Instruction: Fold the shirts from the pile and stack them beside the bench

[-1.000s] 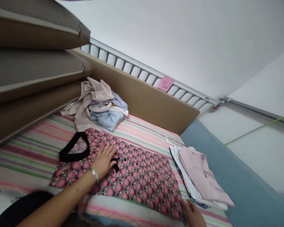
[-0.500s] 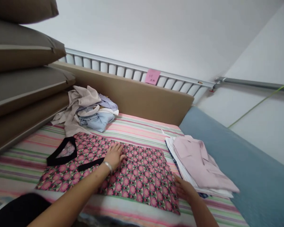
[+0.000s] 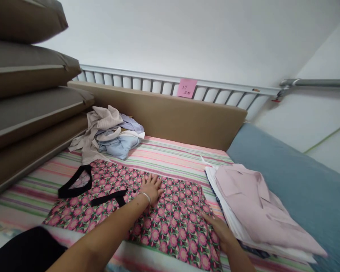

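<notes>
A pink floral garment (image 3: 172,223) with black trim at the neck lies spread flat on a striped sheet (image 3: 170,155). My left hand (image 3: 151,187) rests flat on the middle of the garment, fingers stretched out, a bracelet at the wrist. My right hand (image 3: 217,226) lies flat on the garment's right edge, fingers extended, close to a stack of folded clothes (image 3: 255,211) topped by a pale pink shirt.
A heap of unfolded beige, white and light blue clothes (image 3: 110,132) sits at the back left. Brown cushions (image 3: 28,98) are stacked on the left, a tan backrest (image 3: 172,113) runs behind, and a blue cushion (image 3: 294,177) lies to the right. A pink note (image 3: 187,87) hangs on the rail.
My left hand has slid rightward across the floral garment. My right hand has come up from its lower corner to its right edge. The view has shifted.
</notes>
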`<state>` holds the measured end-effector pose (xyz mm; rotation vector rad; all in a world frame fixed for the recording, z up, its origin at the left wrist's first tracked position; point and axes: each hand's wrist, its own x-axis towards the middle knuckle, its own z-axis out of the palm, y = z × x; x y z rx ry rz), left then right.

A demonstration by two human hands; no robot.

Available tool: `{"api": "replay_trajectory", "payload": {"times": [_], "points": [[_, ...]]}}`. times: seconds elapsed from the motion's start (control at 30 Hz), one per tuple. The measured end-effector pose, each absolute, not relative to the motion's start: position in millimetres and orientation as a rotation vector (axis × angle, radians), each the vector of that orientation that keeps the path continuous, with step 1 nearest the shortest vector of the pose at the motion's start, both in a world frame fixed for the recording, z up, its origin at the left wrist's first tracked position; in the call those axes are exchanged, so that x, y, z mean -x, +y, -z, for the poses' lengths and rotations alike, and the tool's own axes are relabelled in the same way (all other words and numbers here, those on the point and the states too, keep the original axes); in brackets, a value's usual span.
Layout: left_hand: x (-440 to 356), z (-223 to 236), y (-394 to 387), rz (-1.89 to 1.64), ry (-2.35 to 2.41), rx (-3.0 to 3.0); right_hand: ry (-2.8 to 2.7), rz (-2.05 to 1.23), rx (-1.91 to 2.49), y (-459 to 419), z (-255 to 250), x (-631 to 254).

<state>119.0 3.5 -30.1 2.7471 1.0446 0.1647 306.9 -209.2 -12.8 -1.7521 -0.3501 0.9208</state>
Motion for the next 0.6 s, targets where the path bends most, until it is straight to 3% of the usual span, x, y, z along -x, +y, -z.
{"api": "replay_trajectory", "payload": {"times": [0.27, 0.47, 0.6], "points": [[-124, 23, -34, -0.221, 0.956, -2.71, -0.335, -1.132, 1.608, -198, -24, -301], [-91, 23, -69, -0.331, 0.844, -2.652, -0.482, -1.008, 1.622, -163, -84, -258], [-75, 21, -85, -0.385, 0.77, -2.624, -0.783, -0.771, 1.699, -121, -98, -203]]}}
